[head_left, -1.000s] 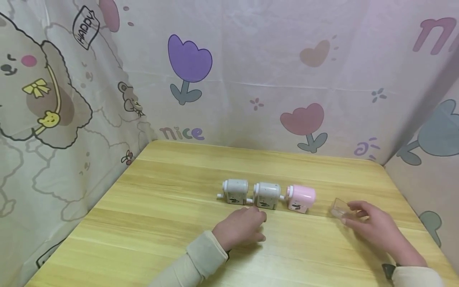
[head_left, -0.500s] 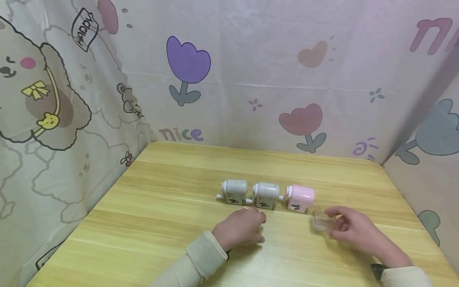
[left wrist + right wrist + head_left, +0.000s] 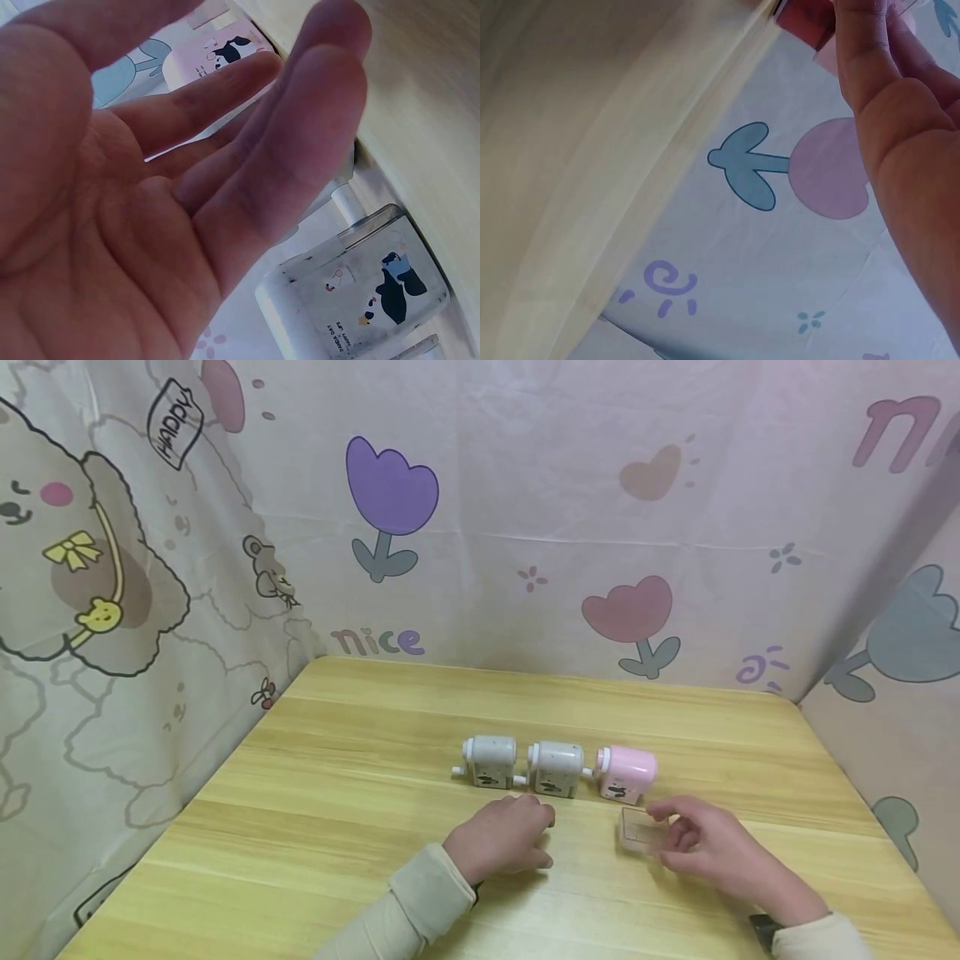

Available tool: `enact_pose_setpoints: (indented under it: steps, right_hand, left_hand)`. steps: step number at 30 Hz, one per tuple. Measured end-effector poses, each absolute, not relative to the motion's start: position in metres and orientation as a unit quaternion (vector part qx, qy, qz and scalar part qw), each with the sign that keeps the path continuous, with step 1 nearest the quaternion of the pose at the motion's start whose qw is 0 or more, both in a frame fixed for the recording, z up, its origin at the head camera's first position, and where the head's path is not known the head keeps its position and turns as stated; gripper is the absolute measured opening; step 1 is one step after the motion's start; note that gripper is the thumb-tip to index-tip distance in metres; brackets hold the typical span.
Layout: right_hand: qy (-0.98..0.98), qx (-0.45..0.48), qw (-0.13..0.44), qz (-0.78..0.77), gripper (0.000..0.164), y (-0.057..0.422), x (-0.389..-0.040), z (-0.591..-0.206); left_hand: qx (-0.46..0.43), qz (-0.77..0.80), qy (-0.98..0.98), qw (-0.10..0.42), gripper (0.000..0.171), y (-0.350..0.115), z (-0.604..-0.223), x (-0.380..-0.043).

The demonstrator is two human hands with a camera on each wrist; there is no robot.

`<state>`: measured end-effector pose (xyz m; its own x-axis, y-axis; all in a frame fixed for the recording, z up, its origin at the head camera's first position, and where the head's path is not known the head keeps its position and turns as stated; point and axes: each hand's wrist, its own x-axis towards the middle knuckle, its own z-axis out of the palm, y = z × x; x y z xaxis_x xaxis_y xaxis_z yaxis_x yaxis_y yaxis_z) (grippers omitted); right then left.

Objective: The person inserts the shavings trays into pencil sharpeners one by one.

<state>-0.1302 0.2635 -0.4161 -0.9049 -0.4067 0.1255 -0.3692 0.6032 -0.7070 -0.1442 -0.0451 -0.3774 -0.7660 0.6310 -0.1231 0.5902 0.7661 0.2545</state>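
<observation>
My right hand [image 3: 720, 847] pinches a small clear plastic box [image 3: 634, 832], open-topped like a shavings drawer, between thumb and fingers. It is just in front of a pink crank pencil sharpener [image 3: 632, 767]. Left of that stand a grey sharpener [image 3: 557, 767] and another grey sharpener [image 3: 493, 760], with white cranks on their left sides. My left hand [image 3: 501, 839] holds nothing, its relaxed fingers close in front of the two grey sharpeners. In the left wrist view, a grey sharpener [image 3: 352, 292] shows a panda print beyond the fingers. The right wrist view shows the right hand [image 3: 900, 97] only partly.
The wooden table [image 3: 315, 827] runs back to a printed cloth [image 3: 510, 468] hung behind it. More printed cloth lines the left and right sides. The three sharpeners form a row across the middle of the table.
My right hand has carried the clear box leftward and nearer, from right of the pink sharpener to in front of it. The left hand and the sharpeners have stayed in place.
</observation>
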Motion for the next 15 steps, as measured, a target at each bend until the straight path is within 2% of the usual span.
enact_pose_setpoints:
  steps: [15]
  right_hand:
    - [0.893, -0.242, 0.025, -0.379, 0.055, 0.2551, -0.1304, -0.4218]
  left_hand:
    - [0.325, 0.109, 0.933, 0.107, 0.024, -0.0462, -0.3787, -0.1452]
